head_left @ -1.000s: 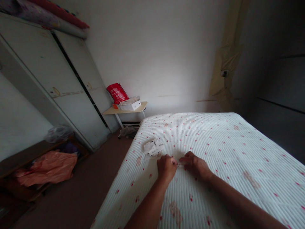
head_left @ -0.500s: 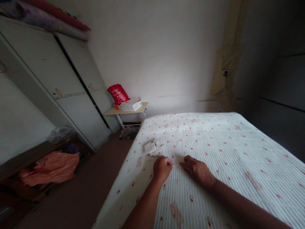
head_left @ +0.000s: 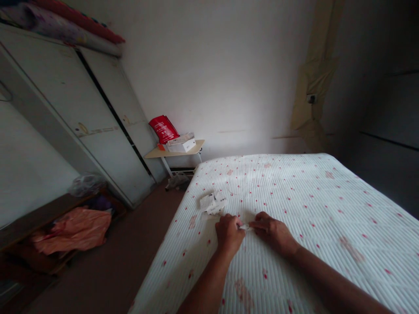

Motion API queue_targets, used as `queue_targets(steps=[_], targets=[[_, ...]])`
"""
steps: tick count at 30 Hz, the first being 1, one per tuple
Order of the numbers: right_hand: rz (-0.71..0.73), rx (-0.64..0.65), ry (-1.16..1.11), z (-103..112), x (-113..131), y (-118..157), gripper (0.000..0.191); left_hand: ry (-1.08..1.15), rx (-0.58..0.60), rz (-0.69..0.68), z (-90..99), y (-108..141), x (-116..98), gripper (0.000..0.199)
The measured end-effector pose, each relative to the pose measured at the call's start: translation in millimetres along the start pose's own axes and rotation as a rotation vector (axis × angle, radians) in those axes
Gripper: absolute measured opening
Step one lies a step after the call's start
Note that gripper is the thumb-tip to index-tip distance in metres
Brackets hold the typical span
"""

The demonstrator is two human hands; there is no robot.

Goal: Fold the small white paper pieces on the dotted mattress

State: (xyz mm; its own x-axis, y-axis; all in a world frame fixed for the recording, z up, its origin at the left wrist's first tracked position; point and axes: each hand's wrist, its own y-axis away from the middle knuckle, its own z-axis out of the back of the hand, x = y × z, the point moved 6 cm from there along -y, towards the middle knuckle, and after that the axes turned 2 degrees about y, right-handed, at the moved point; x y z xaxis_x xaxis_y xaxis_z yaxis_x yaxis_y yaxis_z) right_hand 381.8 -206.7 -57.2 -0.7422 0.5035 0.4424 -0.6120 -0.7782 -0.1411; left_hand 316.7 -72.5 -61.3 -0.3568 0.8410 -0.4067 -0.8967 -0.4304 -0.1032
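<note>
Over the bed, my left hand (head_left: 229, 233) is closed in a pinch on a small whitish strip (head_left: 245, 227) that looks like thin paper or plastic. My right hand (head_left: 274, 233) comes from the other side, its fingers closed on the strip's right end. The two hands are a short gap apart, low over the patterned mattress cover (head_left: 294, 261). Just beyond my left hand lies a crumpled white printed paper (head_left: 213, 203), with a flat pale piece under its near edge. What exactly the strip is made of is too small to tell.
A small table (head_left: 153, 152) beyond the bed's far left corner bears a red bag (head_left: 163, 128) and a white box (head_left: 185, 146). Grey cabinets (head_left: 98, 109) stand at left, above a low bench with an orange cloth (head_left: 75, 229). A wall socket (head_left: 311, 99) is at right.
My left hand has shifted slightly right, closer to my right hand. The whitish strip between them now shows more plainly and looks bunched. The crumpled paper stays where it was.
</note>
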Motion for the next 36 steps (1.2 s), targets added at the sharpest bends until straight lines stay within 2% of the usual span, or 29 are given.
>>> queue_targets(steps=[7, 11, 15, 19, 24, 29, 32, 36], targets=[[0.027, -0.015, -0.12, 3.4, -3.3, 0.1, 0.033, 0.027, -0.001, 0.006, -2.2, -1.3, -1.1, 0.01], [0.045, -0.02, -0.137, 6.2, -2.7, -1.4, 0.025, 0.095, -0.016, -0.012, -4.0, -2.0, -2.2, 0.013], [0.045, -0.012, -0.186, 9.1, -1.3, -4.4, 0.022, 0.258, -0.04, -0.024, -4.2, -5.8, -0.7, 0.015], [0.041, -0.002, -0.255, 7.8, -4.0, -8.2, 0.021, 0.472, 0.019, -0.045, -5.4, -14.2, -1.6, 0.016], [-0.029, -0.009, -0.549, 5.5, -9.5, -15.1, 0.021, 0.763, 0.049, -0.052, 5.6, -27.9, -7.9, 0.016], [-0.143, -0.089, -0.946, 13.9, -2.9, -22.8, 0.029, 1.219, 0.007, 0.062, 22.6, -28.5, -13.4, 0.037], [-0.206, -0.183, -1.102, 18.8, 4.0, -23.7, 0.032, 1.282, 0.004, 0.117, 23.0, -19.3, -19.1, 0.029], [-0.237, -0.248, -1.168, 17.6, 12.4, -19.2, 0.032, 1.267, -0.031, 0.05, 18.0, -10.1, -29.0, 0.026]])
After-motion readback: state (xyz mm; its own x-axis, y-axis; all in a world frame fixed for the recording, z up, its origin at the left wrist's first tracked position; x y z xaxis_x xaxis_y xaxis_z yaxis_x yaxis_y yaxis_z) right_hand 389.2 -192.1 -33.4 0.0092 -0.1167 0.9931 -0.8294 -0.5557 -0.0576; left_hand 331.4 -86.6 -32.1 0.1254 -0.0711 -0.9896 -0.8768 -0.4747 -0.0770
